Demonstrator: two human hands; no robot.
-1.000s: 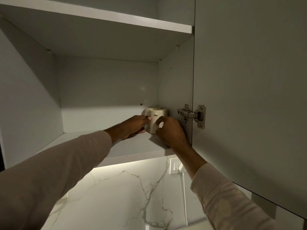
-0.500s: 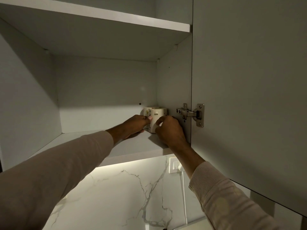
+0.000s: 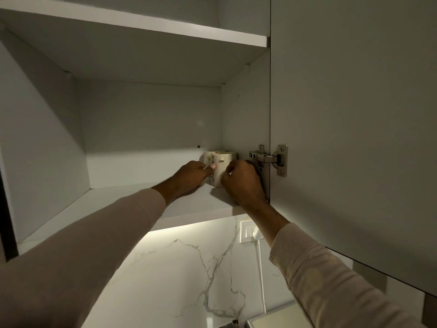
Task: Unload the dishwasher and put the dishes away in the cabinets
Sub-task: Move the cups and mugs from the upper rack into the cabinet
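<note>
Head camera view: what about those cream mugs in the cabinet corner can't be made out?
- Front cream ceramic mug: sides and any handle, head view, covered by the left hand and right hand.
- Rear cream mug: head view, mostly hidden behind the front one.
- Mug patterns: too small and dim.
- Upper white shelf: top hidden by its own underside.

One head-worn wide-angle view, from below and in front, tilted up into the cabinet — close in.
</note>
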